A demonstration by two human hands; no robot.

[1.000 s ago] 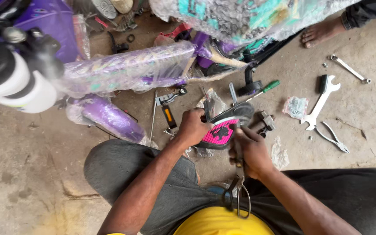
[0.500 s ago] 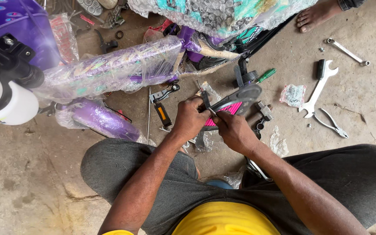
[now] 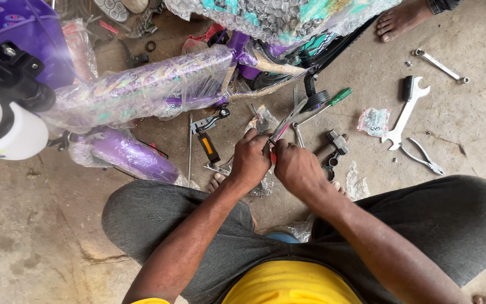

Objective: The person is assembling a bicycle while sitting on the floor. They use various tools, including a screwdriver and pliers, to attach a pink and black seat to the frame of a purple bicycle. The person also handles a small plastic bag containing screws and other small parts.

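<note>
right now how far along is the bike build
Early, by the look of it. Done: little, though the tools are laid out, a wrench and pliers on the floor. In hand: the left hand and right hand grip a small part. Left: the purple frame is still wrapped, a pedal lies loose.

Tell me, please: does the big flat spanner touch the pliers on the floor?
Cannot tell. In the head view, the spanner's lower jaw end sits right beside the pliers' handle, but any gap is too small to see.
</note>
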